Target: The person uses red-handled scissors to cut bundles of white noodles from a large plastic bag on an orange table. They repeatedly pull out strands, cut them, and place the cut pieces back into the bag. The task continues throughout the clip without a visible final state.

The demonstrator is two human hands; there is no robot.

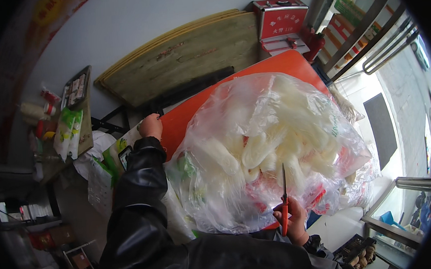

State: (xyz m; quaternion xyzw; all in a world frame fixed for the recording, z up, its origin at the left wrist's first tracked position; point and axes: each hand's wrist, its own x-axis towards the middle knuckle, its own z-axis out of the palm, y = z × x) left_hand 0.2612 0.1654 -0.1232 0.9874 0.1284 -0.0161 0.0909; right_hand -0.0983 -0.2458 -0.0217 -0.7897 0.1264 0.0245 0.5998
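Note:
My right hand [292,219] grips a red-handled cutting tool [285,213], either a knife or scissors seen edge-on. Its narrow dark blade points away from me. Behind the blade, a large clear plastic bag [218,115] lies across the orange-red table [282,64]. Pale, noodle-like dry strands [258,150] in looped bundles fill it, with loose ends hanging toward me. At the table's left end is my left hand [151,127], fingers curled; whether they hold anything is hidden. A phone [125,157] with a lit screen rests beside my left sleeve.
Boards [180,58] lean on the wall behind the table. To their right are a red emergency case [283,21] and a fire extinguisher [315,47]. A side table [85,138] at left holds packets and a tray. Glass doors stand on the right.

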